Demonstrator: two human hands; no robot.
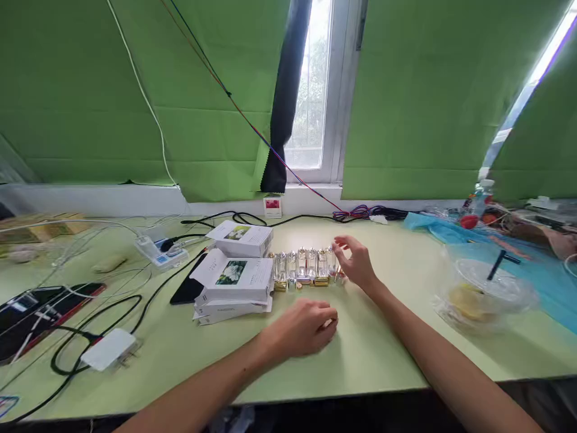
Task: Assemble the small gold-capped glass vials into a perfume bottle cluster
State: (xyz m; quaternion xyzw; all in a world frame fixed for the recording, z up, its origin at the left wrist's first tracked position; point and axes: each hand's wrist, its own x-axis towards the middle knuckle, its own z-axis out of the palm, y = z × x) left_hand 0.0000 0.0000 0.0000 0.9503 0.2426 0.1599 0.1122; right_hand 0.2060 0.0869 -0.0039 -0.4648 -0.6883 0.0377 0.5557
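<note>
Hands (356, 262) near clear, upright, shiny-topped bottles (311, 263).

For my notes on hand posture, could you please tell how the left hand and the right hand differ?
The left hand is nearer the front edge of the table, apart from the row of glass bottles; the right hand reaches farther forward, to the row's right end. The left hand's fingers curl inward, while the right hand's extend toward the end bottle; I cannot tell whether its grip is closed. Both hands are bare.
</note>
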